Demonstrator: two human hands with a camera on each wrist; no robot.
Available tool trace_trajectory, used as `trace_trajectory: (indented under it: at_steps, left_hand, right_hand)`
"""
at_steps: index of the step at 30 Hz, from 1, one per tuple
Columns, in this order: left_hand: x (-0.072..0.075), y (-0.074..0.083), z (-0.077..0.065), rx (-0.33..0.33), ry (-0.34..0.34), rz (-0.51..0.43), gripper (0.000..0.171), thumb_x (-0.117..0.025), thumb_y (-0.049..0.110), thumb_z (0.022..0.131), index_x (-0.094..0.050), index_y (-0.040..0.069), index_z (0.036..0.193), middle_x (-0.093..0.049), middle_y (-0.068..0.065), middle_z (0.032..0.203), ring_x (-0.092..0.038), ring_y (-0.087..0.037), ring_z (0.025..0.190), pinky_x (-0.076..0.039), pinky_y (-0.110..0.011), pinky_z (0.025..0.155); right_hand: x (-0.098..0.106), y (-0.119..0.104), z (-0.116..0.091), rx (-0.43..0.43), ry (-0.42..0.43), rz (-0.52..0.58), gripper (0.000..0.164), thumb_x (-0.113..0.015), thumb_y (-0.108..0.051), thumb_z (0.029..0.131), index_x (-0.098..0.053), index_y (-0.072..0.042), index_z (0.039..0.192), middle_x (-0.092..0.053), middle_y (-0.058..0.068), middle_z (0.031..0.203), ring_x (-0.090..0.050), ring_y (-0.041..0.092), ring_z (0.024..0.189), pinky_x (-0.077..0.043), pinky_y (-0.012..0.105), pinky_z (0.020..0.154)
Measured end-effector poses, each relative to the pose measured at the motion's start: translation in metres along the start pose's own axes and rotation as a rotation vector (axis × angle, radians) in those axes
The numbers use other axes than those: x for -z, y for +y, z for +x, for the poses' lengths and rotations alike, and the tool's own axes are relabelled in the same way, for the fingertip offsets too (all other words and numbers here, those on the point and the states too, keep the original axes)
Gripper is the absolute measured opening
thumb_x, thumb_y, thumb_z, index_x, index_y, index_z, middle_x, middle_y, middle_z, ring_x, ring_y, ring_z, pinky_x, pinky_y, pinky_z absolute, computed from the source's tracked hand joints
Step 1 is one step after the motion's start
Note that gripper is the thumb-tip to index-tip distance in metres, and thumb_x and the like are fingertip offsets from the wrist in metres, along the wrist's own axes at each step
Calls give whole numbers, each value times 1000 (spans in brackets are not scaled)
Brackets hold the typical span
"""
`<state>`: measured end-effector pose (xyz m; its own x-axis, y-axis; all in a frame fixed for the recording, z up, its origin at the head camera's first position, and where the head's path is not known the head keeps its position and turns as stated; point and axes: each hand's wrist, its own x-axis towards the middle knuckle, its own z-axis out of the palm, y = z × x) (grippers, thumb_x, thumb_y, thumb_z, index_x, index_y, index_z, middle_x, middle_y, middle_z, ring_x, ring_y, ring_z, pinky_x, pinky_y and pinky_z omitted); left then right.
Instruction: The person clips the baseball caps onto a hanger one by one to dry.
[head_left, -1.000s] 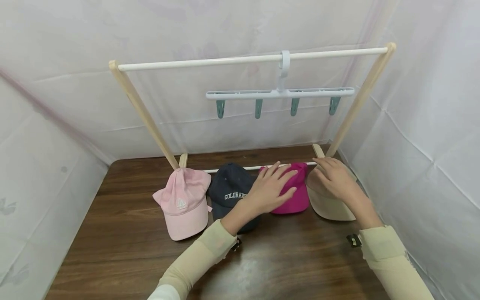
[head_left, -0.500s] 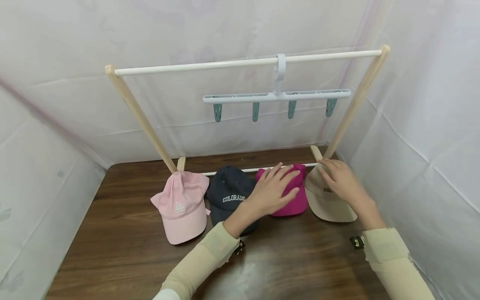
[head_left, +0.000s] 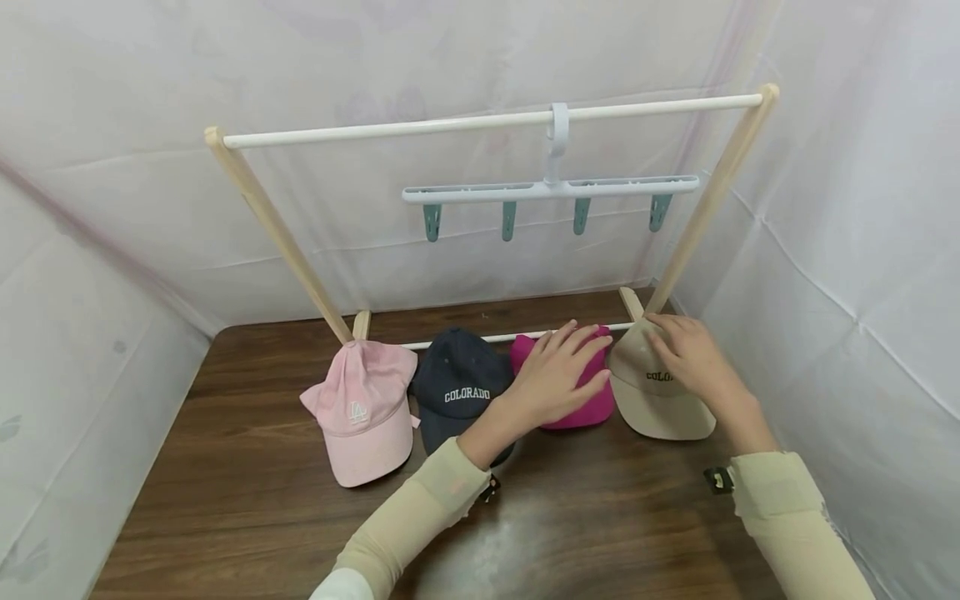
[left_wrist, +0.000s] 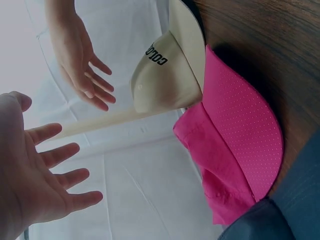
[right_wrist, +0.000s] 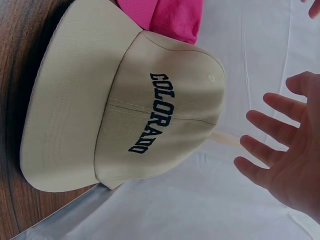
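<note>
Four caps would be a count, so by colour: a pink cap [head_left: 367, 412] lies leftmost, then a navy cap [head_left: 457, 375], a magenta cap [head_left: 592, 408] and a beige cap [head_left: 652, 400] lettered COLORADO. My left hand [head_left: 555, 379], fingers spread, hovers over the magenta cap and partly hides it; the left wrist view shows a gap between that hand and the cap. Above the beige cap is my right hand [head_left: 693, 358], fingers spread and apart from it in the right wrist view. Neither hand holds anything.
Behind the caps stands a rack with wooden legs and a white top rail [head_left: 390, 130]. A pale blue hanger [head_left: 551, 192] with several teal clips hangs from the rail. White cloth walls [head_left: 862, 208] enclose the brown wooden table [head_left: 247, 483].
My right hand has shifted slightly right, uncovering more of the beige cap's lettering. My left hand has also moved slightly right above the magenta cap. The caps lie as before.
</note>
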<state>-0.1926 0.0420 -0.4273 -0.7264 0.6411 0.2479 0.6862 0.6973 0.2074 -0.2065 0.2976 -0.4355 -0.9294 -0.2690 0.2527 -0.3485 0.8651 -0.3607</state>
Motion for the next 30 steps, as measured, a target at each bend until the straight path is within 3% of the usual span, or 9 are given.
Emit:
trace_trajectory:
  at_steps: [17,30]
  left_hand:
    - [-7,12,15,-25,-15,26,56,-28,56,97,-39,27,144,-40,3,146,-31,-21,138,-26,-43,111]
    - [-17,13,15,-14,-31,53,55,-28,55,97,-39,27,144,-39,3,146,-34,-21,136,-31,-48,108]
  right_hand:
    - [-3,5,0,-32,20,23,37,-46,-19,100,-51,2,130,-53,25,129,-41,46,123,-27,59,103]
    - [-1,16,-8,-92,6,45,40,-43,-21,101,-49,2,133,-48,28,132,-38,49,123,-27,61,102]
